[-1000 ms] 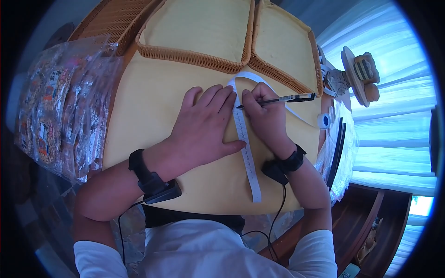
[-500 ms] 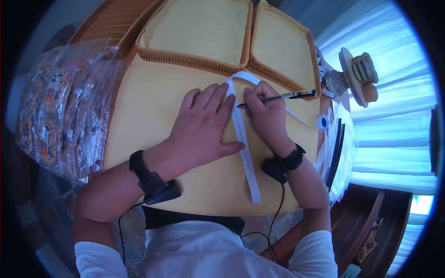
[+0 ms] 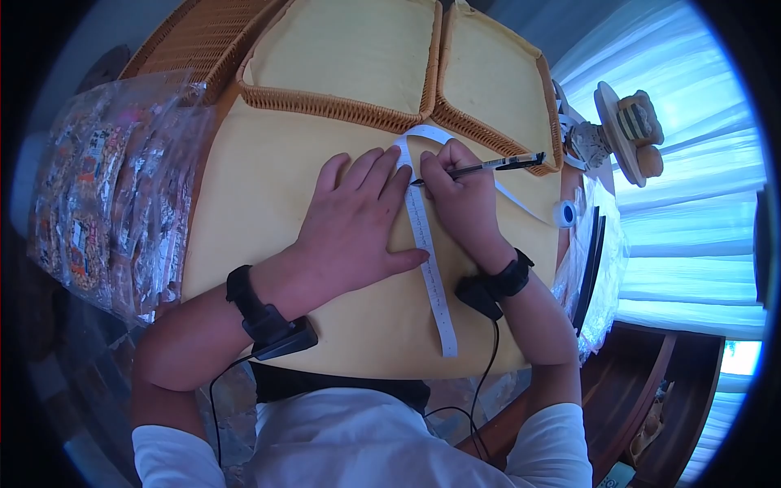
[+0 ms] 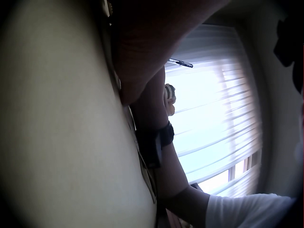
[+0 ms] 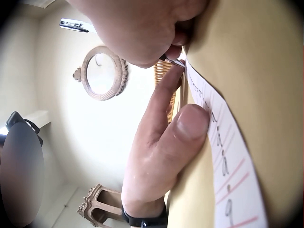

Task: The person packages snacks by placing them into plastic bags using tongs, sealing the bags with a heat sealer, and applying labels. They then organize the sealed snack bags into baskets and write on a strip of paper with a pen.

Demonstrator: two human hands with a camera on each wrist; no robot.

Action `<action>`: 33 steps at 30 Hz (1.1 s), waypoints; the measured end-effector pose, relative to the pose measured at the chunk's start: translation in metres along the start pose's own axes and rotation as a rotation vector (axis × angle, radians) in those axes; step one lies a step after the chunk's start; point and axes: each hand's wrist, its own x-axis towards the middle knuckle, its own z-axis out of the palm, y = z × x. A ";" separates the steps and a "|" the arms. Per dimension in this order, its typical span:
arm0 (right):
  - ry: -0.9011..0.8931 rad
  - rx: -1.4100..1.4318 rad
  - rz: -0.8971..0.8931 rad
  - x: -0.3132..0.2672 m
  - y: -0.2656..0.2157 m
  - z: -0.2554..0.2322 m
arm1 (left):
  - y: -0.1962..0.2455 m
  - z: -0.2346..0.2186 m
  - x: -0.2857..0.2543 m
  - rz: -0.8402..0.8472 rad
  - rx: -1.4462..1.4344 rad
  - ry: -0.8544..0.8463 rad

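A long white paper strip (image 3: 431,281) with small handwritten marks lies on the yellow-covered table (image 3: 260,187). The left hand (image 3: 350,220) rests flat with spread fingers, its index fingertip and thumb tip on the strip's left edge. Pinched in the right hand (image 3: 468,203) is a black-capped pen (image 3: 496,164), its tip at the strip beside the left index finger. In the right wrist view, red lines and dark handwriting show on the strip (image 5: 225,166), with the left thumb (image 5: 192,123) pressing its edge. The strip's far part loops behind the right hand to a small roll (image 3: 564,214).
Paper-lined wicker trays (image 3: 342,102) stand along the back, with another wicker basket (image 3: 199,45) at the back left. Clear bags of packaged food (image 3: 106,195) lie at the left edge. Right of the table are a decorative stand (image 3: 614,134), plastic wrap and a white curtain (image 3: 691,244).
The right hand and pen have shifted slightly up and to the left along the strip. The pen's rear end has risen a little. The left hand has hardly moved.
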 end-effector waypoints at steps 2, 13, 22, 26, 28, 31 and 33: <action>0.015 0.003 0.007 0.000 -0.001 0.000 | 0.000 0.001 0.000 -0.001 -0.005 -0.008; 0.009 0.124 0.120 0.007 -0.013 -0.007 | 0.002 -0.002 -0.002 -0.010 -0.015 -0.036; 0.033 0.014 -0.003 0.003 0.001 0.003 | 0.002 0.000 -0.003 -0.012 -0.026 -0.031; 0.038 -0.022 -0.008 0.004 0.002 0.004 | 0.002 -0.001 -0.003 -0.013 -0.032 -0.033; 0.012 -0.027 -0.017 0.004 0.004 0.003 | 0.002 -0.001 -0.003 -0.012 -0.035 -0.031; 0.016 -0.048 -0.012 0.004 0.000 0.001 | 0.002 -0.001 -0.003 -0.012 -0.035 -0.037; 0.017 -0.029 0.007 0.003 -0.006 0.002 | 0.002 -0.001 -0.003 -0.010 -0.033 -0.035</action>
